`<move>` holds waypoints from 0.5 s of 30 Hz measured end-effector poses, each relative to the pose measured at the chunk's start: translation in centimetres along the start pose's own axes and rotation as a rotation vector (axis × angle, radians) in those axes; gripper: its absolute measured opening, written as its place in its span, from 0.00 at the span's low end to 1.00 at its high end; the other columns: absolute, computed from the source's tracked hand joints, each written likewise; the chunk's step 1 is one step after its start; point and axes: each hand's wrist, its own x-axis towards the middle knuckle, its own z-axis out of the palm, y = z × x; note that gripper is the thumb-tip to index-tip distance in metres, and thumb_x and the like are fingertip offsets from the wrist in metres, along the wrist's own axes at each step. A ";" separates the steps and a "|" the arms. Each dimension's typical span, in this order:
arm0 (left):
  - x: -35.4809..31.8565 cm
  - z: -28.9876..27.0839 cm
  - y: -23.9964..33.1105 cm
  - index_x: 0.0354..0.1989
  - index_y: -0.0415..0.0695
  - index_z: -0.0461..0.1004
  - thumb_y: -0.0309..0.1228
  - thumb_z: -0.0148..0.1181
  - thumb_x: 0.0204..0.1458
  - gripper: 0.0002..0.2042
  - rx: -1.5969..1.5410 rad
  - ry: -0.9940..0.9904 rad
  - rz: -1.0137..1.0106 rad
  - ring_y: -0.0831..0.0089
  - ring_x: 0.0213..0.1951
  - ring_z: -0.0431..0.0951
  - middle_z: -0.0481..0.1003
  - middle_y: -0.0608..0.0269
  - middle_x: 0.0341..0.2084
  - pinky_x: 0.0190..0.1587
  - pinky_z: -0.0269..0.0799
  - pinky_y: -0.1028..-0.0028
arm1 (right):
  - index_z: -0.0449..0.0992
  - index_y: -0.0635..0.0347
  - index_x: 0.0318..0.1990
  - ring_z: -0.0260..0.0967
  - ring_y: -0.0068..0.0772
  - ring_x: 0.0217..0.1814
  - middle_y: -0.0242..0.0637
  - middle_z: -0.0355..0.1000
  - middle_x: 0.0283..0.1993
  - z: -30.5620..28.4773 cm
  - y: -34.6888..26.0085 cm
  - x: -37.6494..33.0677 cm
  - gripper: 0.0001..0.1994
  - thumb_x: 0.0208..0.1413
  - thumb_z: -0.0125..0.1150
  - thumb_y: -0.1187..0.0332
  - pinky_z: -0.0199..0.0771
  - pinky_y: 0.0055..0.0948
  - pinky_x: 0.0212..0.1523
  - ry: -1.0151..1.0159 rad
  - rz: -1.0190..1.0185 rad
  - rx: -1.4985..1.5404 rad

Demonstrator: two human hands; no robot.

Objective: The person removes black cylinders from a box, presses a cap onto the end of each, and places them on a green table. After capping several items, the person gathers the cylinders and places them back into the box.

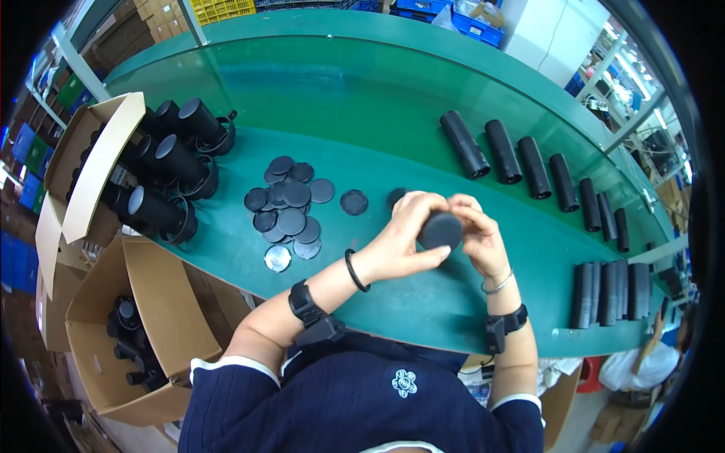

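Observation:
A black cylinder (pixel 440 230) is held up between my hands over the green table, its flat round end facing up. My left hand (pixel 399 235) is wrapped round its left side, the thumb along the near edge. My right hand (pixel 483 240) has its fingers curled against the right side; their tips are partly hidden. Just beyond my left hand lies a dark round piece (pixel 397 196), partly covered by the fingers. To the left, a single black disc (pixel 353 201) lies apart from a loose pile of black discs (pixel 291 220).
Black cylinders with ring-shaped parts (pixel 175 158) stand at the left beside an open carton (pixel 106 162). A lower carton (pixel 155 302) holds more black parts. Black tubes (pixel 535 167) lie in a row at far right, with a cluster of tubes (pixel 608 294) nearer.

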 end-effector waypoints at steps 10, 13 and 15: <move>1.3 -3.0 -2.0 0.63 0.49 0.54 0.37 0.53 0.59 0.25 -0.582 0.734 -0.445 0.70 0.54 0.63 0.60 0.57 0.56 0.54 0.61 0.71 | 0.58 0.53 0.60 0.73 0.48 0.45 0.47 0.73 0.42 0.2 3.0 11.7 0.35 0.43 0.69 0.66 0.73 0.40 0.44 0.368 0.143 -0.793; -0.3 -2.2 -1.1 0.57 0.47 0.62 0.27 0.55 0.55 0.21 -0.528 0.559 -0.460 0.73 0.49 0.68 0.66 0.61 0.50 0.48 0.65 0.73 | 0.64 0.54 0.55 0.72 0.58 0.42 0.56 0.71 0.42 -2.4 6.6 17.4 0.30 0.45 0.69 0.58 0.75 0.47 0.41 0.507 0.193 -1.252; -0.7 -1.8 -0.2 0.54 0.47 0.65 0.25 0.56 0.54 0.19 -0.503 0.480 -0.462 0.74 0.45 0.70 0.68 0.62 0.47 0.45 0.66 0.76 | 0.66 0.54 0.53 0.73 0.55 0.42 0.53 0.68 0.47 -3.6 8.8 19.5 0.26 0.47 0.66 0.58 0.76 0.47 0.41 0.570 0.319 -1.334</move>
